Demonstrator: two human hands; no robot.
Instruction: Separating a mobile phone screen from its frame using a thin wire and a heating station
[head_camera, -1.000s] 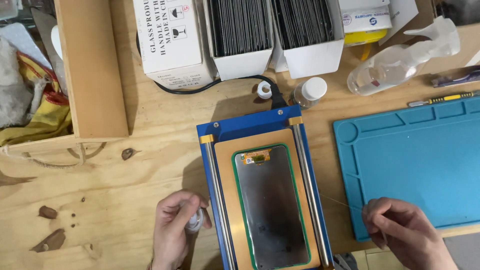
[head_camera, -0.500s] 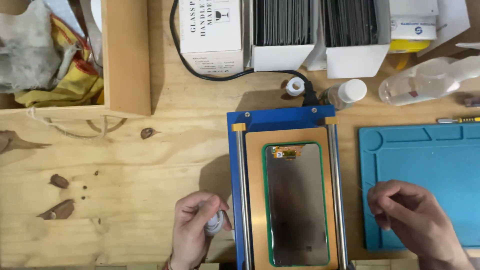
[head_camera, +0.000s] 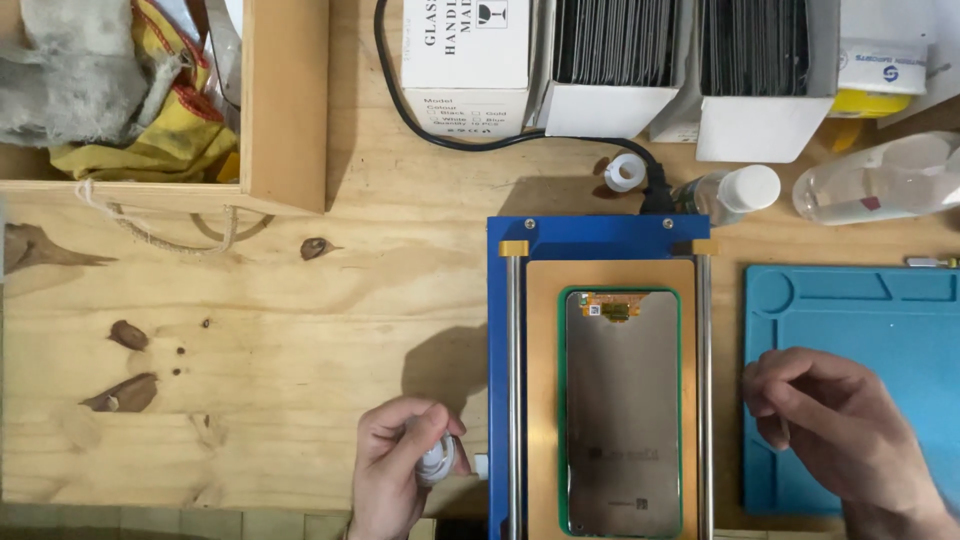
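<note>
Step in hand: you appear to be setting up a wire cut under the phone screen (head_camera: 622, 410), which lies face down on the copper-coloured plate of the blue separator machine (head_camera: 590, 240).
Left hand (head_camera: 405, 470): curled closed around a small white spool (head_camera: 436, 462), just left of the machine's left rail.
Right hand (head_camera: 835, 430): fingers pinched together over the blue work mat (head_camera: 860, 300); you seem to hold a thin wire end, too fine to confirm.
Next move: likely needs the wire taut and level at the screen's lower edge, both hands pulling evenly.
</note>
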